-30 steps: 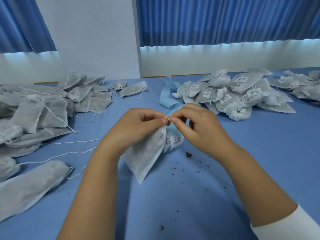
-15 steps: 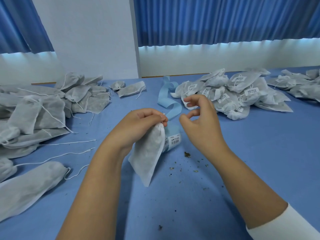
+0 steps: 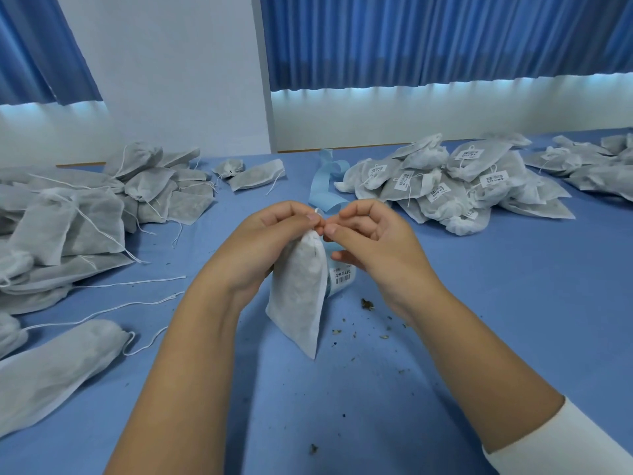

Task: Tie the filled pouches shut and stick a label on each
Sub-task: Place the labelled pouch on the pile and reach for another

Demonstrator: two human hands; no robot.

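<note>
The right hand has returned to the pouch at frame centre. Its fingers pinch the gathered top, touching the left hand, which pinches the same neck. The pouch hangs over the blue tabletop.

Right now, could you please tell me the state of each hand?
Left hand: closed, holding the pouch by its neck.
Right hand: fingers curled at the pouch's neck; whether it holds anything cannot be told.
</note>
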